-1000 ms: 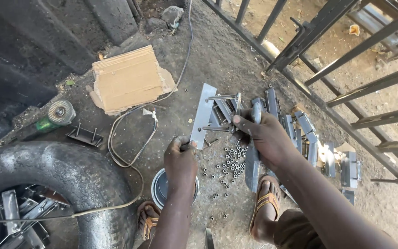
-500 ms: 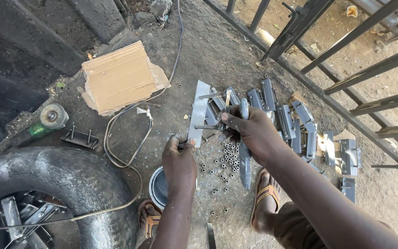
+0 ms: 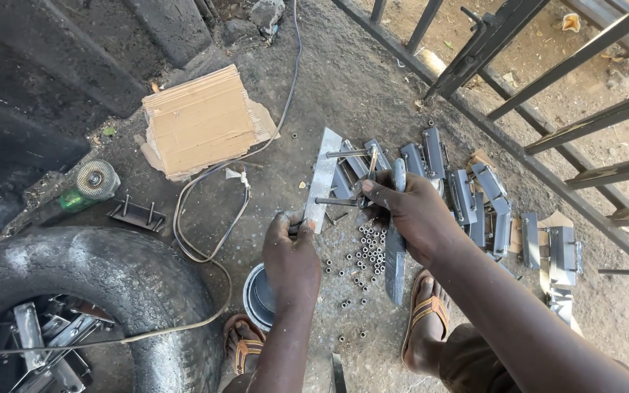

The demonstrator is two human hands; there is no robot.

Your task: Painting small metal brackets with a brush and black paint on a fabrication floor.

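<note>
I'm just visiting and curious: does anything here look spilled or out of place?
Yes. Small metal nuts lie scattered loose on the dirt ground between the person's feet, below both hands. A cable snakes across the ground near them, and cardboard lies torn at its edges.

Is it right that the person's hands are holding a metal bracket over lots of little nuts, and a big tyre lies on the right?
Not quite: the head view shows the tyre on the left. The hands, left and right, do hold a metal bracket above the little nuts.
</note>
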